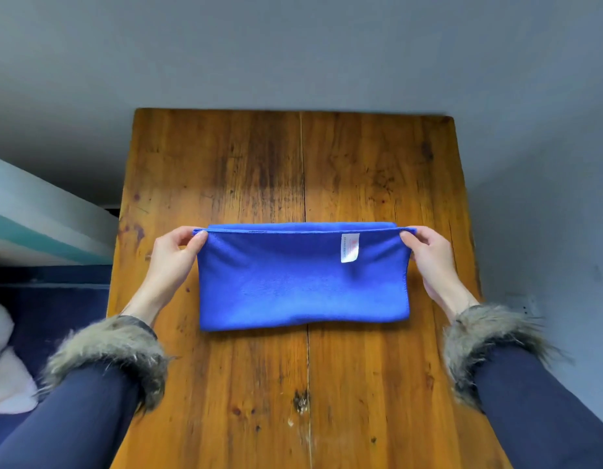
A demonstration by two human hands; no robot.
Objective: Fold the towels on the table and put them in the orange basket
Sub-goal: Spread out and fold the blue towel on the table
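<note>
Two dark blue sleeves (pixel 73 411) with shaggy fur cuffs (pixel 114 350) come in from the near edge, one on each side of the wooden table (pixel 259 384). Just beyond the cuffs, both hands are at work on a blue towel (pixel 300 286) lying across the middle of the tabletop. It's folded over into a long band, the fold along its near edge. The left hand (pixel 171 258) pinches the far left corner between thumb and fingertips, and the right hand (pixel 432 258) pinches the far right corner the same way, so the hands sit well apart at opposite ends of the cloth. A small white label (pixel 350 247) shows on the top layer, close to the right hand. Past the towel, bare planks run to the table's far edge, then grey floor (pixel 293 52).
</note>
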